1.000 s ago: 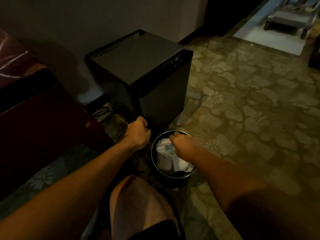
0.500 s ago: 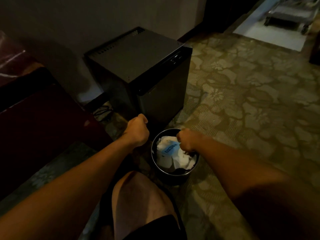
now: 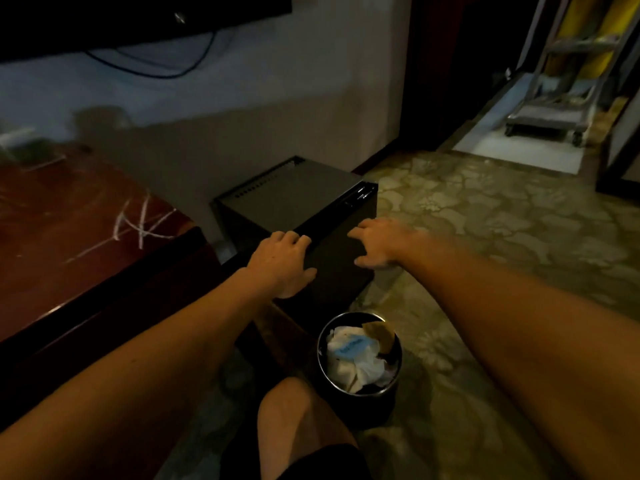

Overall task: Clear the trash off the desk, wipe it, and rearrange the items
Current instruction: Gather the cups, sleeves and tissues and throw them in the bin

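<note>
- Since the bin (image 3: 360, 355) on the floor is stuffed with crumpled white trash (image 3: 349, 358), clearing looks mostly done; wiping and rearranging look left.
- Head view: left hand (image 3: 282, 259) and right hand (image 3: 377, 242) both loose-fingered, holding nothing, in front of the black mini fridge (image 3: 294, 199).
- Desk (image 3: 69, 230) edge runs close on the left, white scratches visible; carpet (image 3: 485, 237) gives room on the right.

The room is dimly lit; brighter light is seen at the doorway (image 3: 540, 147). Edges are bent, details blurred and grainy.
</note>
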A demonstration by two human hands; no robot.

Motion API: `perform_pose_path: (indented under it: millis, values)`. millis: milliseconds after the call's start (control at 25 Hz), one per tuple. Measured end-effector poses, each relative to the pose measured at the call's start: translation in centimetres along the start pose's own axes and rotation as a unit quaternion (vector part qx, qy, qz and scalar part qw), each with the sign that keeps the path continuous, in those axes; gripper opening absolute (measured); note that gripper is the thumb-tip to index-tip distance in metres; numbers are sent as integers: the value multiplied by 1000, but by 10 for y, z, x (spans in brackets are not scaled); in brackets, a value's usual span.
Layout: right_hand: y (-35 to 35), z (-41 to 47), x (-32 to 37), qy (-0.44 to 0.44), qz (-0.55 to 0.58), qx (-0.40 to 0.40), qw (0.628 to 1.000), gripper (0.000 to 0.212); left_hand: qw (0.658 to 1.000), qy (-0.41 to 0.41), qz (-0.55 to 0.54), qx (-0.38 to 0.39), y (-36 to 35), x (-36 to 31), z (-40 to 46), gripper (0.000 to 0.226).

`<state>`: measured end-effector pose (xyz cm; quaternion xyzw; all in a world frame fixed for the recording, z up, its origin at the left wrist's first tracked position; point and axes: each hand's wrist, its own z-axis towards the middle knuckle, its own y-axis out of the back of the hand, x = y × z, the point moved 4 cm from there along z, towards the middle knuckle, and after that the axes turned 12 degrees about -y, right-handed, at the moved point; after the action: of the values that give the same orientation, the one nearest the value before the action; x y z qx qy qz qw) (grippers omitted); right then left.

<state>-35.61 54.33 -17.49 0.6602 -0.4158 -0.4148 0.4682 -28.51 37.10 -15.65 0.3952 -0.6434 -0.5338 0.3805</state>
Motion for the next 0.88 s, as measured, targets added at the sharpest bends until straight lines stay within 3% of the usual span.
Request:
perform_pose_path:
  millis: [200, 560, 880]
  values:
    - [74, -18, 17, 11, -2, -58, 998, 81, 998, 20, 42, -41, 62, 16, -28, 73]
    - [169, -51, 84, 90, -1, -111, 990, 92, 989, 140, -5, -47, 125, 74, -120, 84]
    - [211, -76, 175, 166, 43, -93, 981, 93, 969, 229, -52, -73, 136, 132, -217, 85]
